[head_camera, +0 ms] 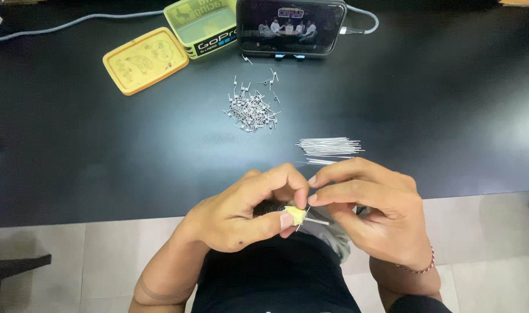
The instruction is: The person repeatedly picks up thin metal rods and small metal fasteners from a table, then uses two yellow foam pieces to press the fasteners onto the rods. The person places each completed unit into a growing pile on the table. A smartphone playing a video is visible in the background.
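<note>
Our left hand [241, 211] pinches a yellow piece [295, 215] steady while our right hand [371, 206] pinches a wire [315, 221] against it; bent wires [251, 110] lie at twelve o'clock on the counter [102, 145].

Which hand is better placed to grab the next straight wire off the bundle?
Right hand, probably: the straight wire bundle lies just beyond it, while the left hand pinches the small yellow piece.

A black table [450, 104] is seen from above. A yellow lid [145, 60] is laid flat beside an open green box [203, 26] near the far edge. A phone [291, 27] is propped on its side, with a grey cable [73, 22] running along the far edge. Pale floor tiles [490, 243] are visible below.
</note>
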